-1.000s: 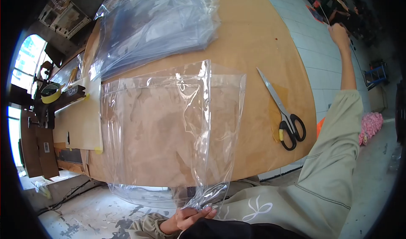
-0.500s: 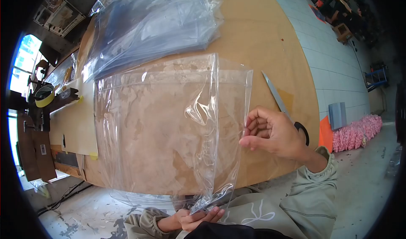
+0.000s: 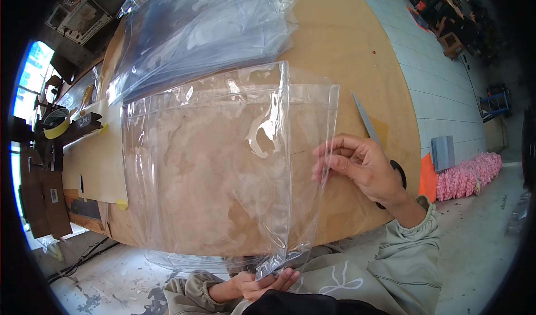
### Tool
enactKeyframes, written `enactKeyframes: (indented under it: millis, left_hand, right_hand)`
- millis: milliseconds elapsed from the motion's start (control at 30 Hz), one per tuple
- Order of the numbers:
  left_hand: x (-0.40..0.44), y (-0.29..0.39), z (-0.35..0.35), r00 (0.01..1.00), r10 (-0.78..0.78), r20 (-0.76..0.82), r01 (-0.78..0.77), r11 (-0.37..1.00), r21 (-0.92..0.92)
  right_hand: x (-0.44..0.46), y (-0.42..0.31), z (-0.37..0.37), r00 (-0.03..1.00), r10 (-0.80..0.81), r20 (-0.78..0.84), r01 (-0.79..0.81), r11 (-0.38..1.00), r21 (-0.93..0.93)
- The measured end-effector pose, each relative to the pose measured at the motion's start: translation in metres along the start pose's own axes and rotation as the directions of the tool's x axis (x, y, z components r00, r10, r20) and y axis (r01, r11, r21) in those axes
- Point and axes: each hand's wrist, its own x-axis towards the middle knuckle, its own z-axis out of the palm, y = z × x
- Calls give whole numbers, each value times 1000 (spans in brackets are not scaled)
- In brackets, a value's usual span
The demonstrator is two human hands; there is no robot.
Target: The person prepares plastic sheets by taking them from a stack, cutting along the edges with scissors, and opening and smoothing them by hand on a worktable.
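A clear plastic bag (image 3: 206,164) lies spread over the front of the brown table (image 3: 346,47), its lower end hanging past the edge. My left hand (image 3: 267,284) is closed on the bunched lower corner of the bag, close to my body. At the bag's right edge, my right hand (image 3: 357,167) pinches the clear film between thumb and fingers. Partly hidden behind that hand are scissors (image 3: 365,117) with black handles, lying on the table. A stack of clear plastic sheets (image 3: 206,30) rests beyond the bag.
On the left stand a tape dispenser with yellow tape (image 3: 57,123) and a cardboard box (image 3: 47,195). Pink material (image 3: 469,176), an orange item (image 3: 427,178) and a grey piece (image 3: 442,153) are on the floor at right. A blue-framed stand (image 3: 495,104) is farther back.
My right hand has come down from the far right to the bag's right edge and closed on the film. My left hand keeps its hold, shifted slightly right.
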Motion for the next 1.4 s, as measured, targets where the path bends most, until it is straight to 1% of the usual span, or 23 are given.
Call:
enactKeyframes:
  millis: [100,200,300,400,500,700,800,900,1000,1100,1200,1233,1300,1400]
  left_hand:
    - [2,-2,0,999,32,-3,-32,999,6]
    - [1,-1,0,1000,9,1,-9,999,-36]
    - [1,-2,0,1000,18,4,-18,1000,-25]
    - [-2,3,-3,998,-45,42,49,995,-90]
    - [2,1,-2,999,-35,22,37,996,-75]
    - [-4,4,0,998,-50,23,52,994,-94]
    - [0,4,0,997,-80,12,81,993,-91]
    - [2,3,-2,994,-103,34,107,985,-132]
    - [7,3,-8,982,-160,104,178,964,-199]
    - [-1,9,-3,975,-222,33,224,953,-203]
    - [-5,15,-2,965,-262,34,262,939,-222]
    - [-5,15,-2,969,-243,40,246,950,-193]
    - [-2,15,-3,977,-208,53,214,968,-132]
    - [14,7,-10,991,-65,119,83,985,-152]
  right_hand:
    - [2,-2,1,999,-36,-24,35,999,-23]
    - [3,-2,1,997,-74,-21,73,997,-37]
    - [3,-2,2,996,-89,-30,90,996,28]
    - [3,-3,4,994,-104,-44,108,988,112]
    - [2,-4,5,994,-99,-51,104,989,106]
    - [2,3,-2,981,-192,-13,192,981,25]
    - [3,5,1,969,-237,-73,237,972,-8]
    - [5,12,4,961,-254,-109,260,965,46]
    - [3,7,11,959,-235,-158,235,972,-20]
    - [-1,1,14,954,-182,-238,141,974,-177]
    - [-1,4,21,886,-299,-355,80,852,-517]
    - [0,9,20,835,-449,-317,127,719,-684]
    - [8,21,15,703,-696,-147,160,356,-921]
    - [10,25,13,669,-739,-83,-46,71,-996]
